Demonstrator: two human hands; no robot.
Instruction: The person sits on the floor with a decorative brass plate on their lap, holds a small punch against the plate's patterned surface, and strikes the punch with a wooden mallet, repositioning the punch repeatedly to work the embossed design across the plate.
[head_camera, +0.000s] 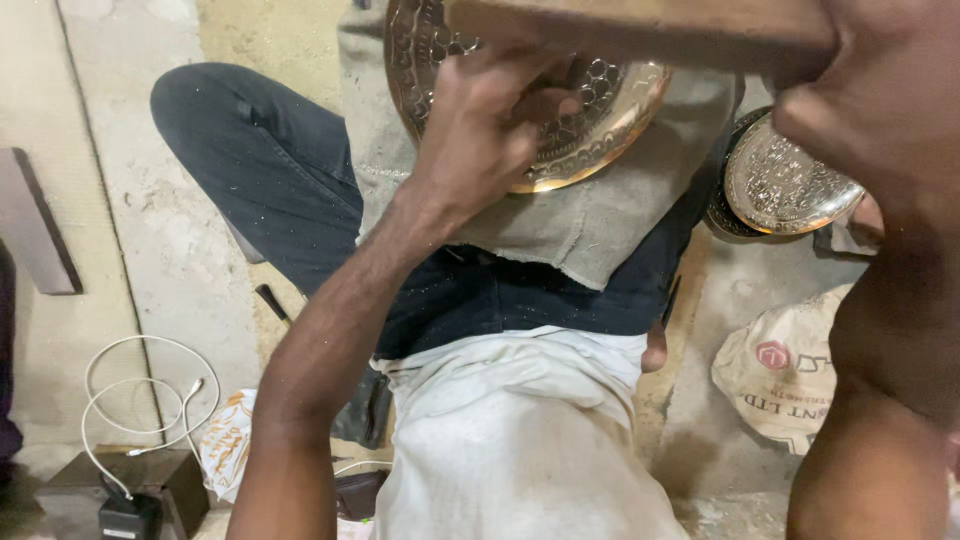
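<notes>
A round engraved brass plate rests on a grey cloth over my lap. My left hand lies on the plate with its fingers curled, apparently pinching a small tool that I cannot make out. My right hand is raised close to the camera, closed on a wooden mallet that crosses the top of the view above the plate.
A stack of finished engraved plates lies on the floor at right, beside a printed sack. A white cable and charger sit on a dark box at lower left. A thin tool lies by my leg.
</notes>
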